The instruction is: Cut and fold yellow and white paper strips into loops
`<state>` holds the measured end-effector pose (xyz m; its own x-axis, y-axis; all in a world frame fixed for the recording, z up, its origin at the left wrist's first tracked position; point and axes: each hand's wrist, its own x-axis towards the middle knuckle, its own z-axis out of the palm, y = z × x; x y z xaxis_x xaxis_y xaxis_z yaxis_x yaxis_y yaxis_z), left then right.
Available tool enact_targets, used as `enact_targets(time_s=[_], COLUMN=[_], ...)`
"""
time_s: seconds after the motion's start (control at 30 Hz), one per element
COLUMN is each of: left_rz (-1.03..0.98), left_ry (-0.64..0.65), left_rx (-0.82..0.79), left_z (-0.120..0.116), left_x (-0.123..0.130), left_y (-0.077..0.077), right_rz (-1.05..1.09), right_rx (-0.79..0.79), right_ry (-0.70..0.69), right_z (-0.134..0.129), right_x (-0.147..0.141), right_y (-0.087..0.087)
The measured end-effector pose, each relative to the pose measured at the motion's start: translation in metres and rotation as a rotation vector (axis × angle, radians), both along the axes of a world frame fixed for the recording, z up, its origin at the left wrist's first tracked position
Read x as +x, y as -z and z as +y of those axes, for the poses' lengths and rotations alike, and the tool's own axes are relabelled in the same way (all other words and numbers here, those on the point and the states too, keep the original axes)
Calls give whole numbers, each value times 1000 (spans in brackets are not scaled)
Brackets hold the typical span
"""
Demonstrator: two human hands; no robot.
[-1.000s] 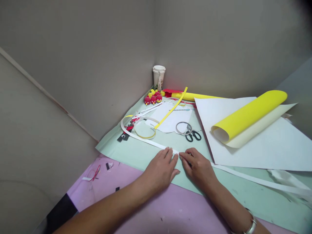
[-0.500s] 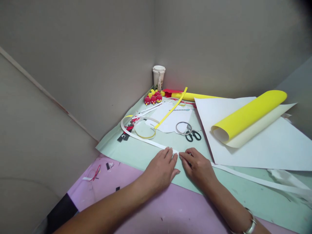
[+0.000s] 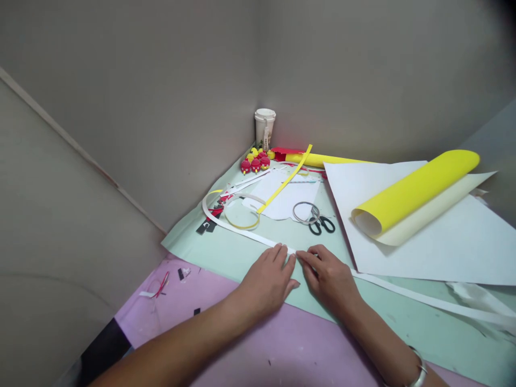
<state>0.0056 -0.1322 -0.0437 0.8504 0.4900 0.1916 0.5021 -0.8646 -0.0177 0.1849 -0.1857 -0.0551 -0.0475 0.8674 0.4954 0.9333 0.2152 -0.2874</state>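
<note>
A long white paper strip (image 3: pixel 403 291) runs across the pale green sheet, from a curled end at the left to the far right edge. My left hand (image 3: pixel 271 274) lies flat with its fingertips pressing on the strip. Right beside it, my right hand (image 3: pixel 328 277) pinches the strip between thumb and fingers; its pinch point is partly hidden. Beyond the hands lie black-handled scissors (image 3: pixel 322 224) and a grey ring (image 3: pixel 306 213), which overlap. A yellow strip (image 3: pixel 284 185) with a curled end rests on a white sheet (image 3: pixel 278 207).
A rolled yellow sheet (image 3: pixel 423 188) lies on large white paper (image 3: pixel 451 252) at the right. A white cup (image 3: pixel 265 129) stands in the wall corner, behind several small red and yellow round figures (image 3: pixel 255 164). Black and red scraps (image 3: pixel 207 223) lie at the left.
The view has shifted slightly, so everything sits a little further right. Both hands stay in place on the strip.
</note>
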Motion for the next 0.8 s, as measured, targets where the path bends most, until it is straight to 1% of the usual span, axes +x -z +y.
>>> enact_targets(time_s=[0.13,0.27,0.53,0.8], left_rz=[-8,21,9,-13], left_ry=[-34,-23,-9,-16], left_rx=[-48,-76,10,-16], left_z=[-2,-2,-5,-5], left_x=[1,3,1,1], left_y=[-7,-14,-3,-6], right_rz=[-14,-43,-36,14], right_rx=[-45,-49,-77,-94], right_ry=[-4,-1,2,-7], right_z=[0,0,2,3], right_x=[0,0,0,2], right_y=[0,1,0,0])
